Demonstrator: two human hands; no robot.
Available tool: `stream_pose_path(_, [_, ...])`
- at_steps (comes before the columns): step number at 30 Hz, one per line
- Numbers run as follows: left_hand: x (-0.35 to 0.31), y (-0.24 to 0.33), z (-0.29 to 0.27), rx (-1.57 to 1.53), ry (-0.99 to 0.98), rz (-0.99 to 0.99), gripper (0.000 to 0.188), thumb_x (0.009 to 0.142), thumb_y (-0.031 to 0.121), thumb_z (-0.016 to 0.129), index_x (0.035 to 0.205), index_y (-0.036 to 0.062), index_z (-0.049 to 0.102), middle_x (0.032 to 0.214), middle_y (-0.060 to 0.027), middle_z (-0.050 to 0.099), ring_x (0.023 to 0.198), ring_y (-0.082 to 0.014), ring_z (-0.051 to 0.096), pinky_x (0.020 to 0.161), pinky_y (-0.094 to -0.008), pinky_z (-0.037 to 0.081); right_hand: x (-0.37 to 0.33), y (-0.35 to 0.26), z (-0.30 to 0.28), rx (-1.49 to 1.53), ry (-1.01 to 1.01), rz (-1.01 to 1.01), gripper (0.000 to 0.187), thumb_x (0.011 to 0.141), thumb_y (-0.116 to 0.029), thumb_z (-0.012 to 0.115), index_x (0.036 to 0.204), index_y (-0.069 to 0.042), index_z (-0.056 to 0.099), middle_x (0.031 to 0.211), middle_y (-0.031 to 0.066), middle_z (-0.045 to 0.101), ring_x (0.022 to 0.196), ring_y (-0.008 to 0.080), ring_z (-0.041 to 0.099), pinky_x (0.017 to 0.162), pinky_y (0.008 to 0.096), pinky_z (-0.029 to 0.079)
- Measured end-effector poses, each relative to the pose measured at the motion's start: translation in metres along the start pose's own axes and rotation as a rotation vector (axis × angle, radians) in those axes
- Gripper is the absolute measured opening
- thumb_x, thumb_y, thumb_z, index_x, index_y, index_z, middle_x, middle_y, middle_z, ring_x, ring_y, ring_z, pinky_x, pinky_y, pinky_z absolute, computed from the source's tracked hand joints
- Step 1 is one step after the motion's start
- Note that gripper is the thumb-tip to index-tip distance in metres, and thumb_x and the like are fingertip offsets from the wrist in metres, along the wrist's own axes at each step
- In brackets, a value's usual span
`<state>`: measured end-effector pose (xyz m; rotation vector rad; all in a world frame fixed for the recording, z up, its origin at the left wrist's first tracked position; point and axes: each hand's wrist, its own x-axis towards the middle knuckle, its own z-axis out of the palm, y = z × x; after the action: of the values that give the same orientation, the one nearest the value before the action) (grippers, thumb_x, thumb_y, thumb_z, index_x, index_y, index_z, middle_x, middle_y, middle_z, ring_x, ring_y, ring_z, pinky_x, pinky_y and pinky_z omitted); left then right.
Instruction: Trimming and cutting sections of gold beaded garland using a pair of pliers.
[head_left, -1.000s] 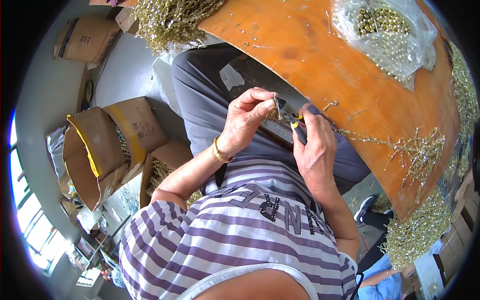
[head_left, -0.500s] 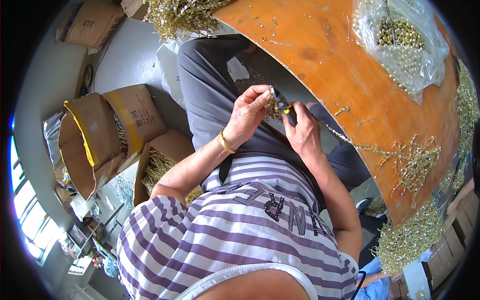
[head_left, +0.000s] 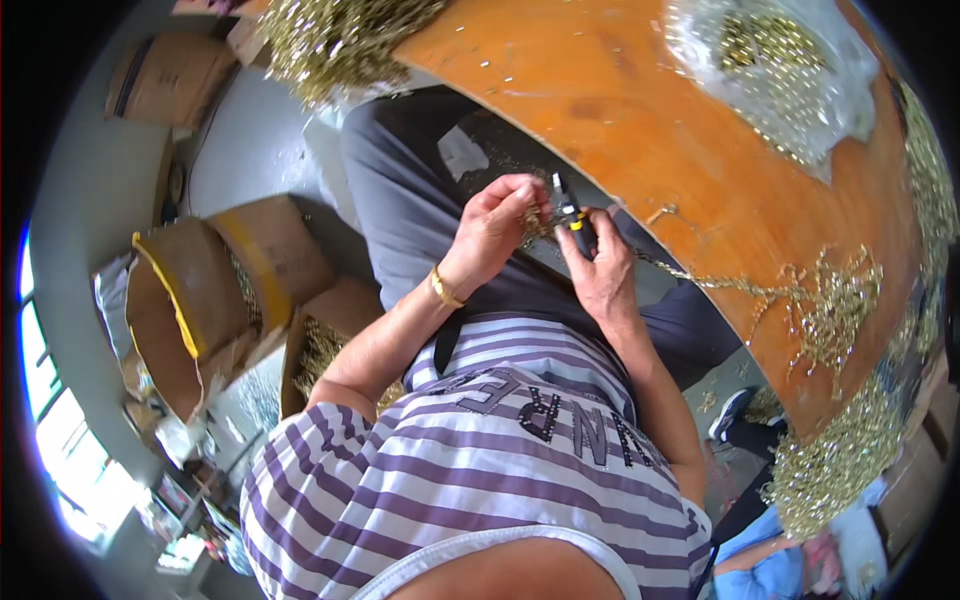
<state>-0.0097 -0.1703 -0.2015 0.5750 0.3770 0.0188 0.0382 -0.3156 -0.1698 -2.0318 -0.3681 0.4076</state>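
Note:
My right hand (head_left: 604, 268) is closed round small pliers (head_left: 580, 228) with black-and-yellow handles, their metal tip pointing up and away from me. Just left of the tip, my left hand (head_left: 490, 228) is pinched on a gold beaded strand (head_left: 538, 222), its fingertips slightly blurred. Whether the strand touches the pliers is hard to make out. Beyond my right hand, a gold strand (head_left: 715, 283) runs over the table edge to a tangled gold bunch (head_left: 838, 312) on the orange table (head_left: 600, 120).
A clear plastic bag (head_left: 790, 90) of gold beads lies on the table. Gold garland heaps (head_left: 350, 40) sit at its far left, with another heap (head_left: 835, 465) near the right corner. Open cardboard boxes (head_left: 190, 290) stand at my left. At lower right, another person's blue clothing (head_left: 760, 565) shows.
My left fingers have drawn back from the pliers' tip, leaving a small gap. The pliers now point more upright. The whole view has shifted slightly.

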Motion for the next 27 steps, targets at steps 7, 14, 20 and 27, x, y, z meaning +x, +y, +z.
stream_pose_path(7, [-0.020, 0.022, 0.053, 0.431, 0.177, 0.192, 0.014, 0.089, 0.015, 0.045, 0.097, 0.0041, 0.047, 0.073, -0.0079, 0.052, 0.066, -0.0174, 0.053, 0.061, -0.0290, 0.046, -0.036, -0.034, -0.063, 0.104, 0.014, -0.043, 0.032, 0.072, -0.012, 0.068, 0.097, 0.000, 0.053, 0.076, 0.0086, 0.055, 0.067, 0.0127, 0.054, 0.062, 0.0258, 0.045])
stream_pose_path(14, [-0.020, 0.048, 0.107, 0.389, -0.351, 0.183, 0.019, 0.090, 0.025, 0.043, 0.088, 0.0067, 0.045, 0.060, -0.0018, 0.041, 0.040, -0.0073, 0.034, 0.038, -0.0209, 0.028, -0.026, 0.031, -0.233, -0.550, 0.884, -0.005, 0.027, 0.077, -0.024, 0.061, 0.089, 0.000, 0.054, 0.066, 0.0086, 0.052, 0.061, 0.0179, 0.050, 0.056, 0.0312, 0.040])
stream_pose_path(20, [-0.006, 0.072, 0.127, -0.245, -0.661, -0.047, 0.023, 0.084, 0.022, 0.057, 0.094, 0.0052, 0.044, 0.066, -0.0002, 0.042, 0.040, -0.0064, 0.035, 0.039, -0.0207, 0.030, 0.021, 0.118, -0.352, -0.541, 1.165, 0.336, 0.042, 0.073, -0.037, 0.064, 0.083, 0.003, 0.053, 0.070, 0.0154, 0.056, 0.066, 0.0250, 0.055, 0.061, 0.0373, 0.041])
stream_pose_path(27, [0.009, 0.022, 0.147, 0.016, -0.692, -0.253, 0.022, 0.083, 0.025, 0.057, 0.090, 0.0056, 0.048, 0.065, -0.0008, 0.041, 0.042, -0.0063, 0.033, 0.038, -0.0207, 0.028, 0.031, 0.130, -0.386, -0.435, 1.054, 0.301, 0.039, 0.063, -0.030, 0.071, 0.082, 0.000, 0.055, 0.073, 0.0134, 0.059, 0.069, 0.0242, 0.058, 0.061, 0.0352, 0.044])
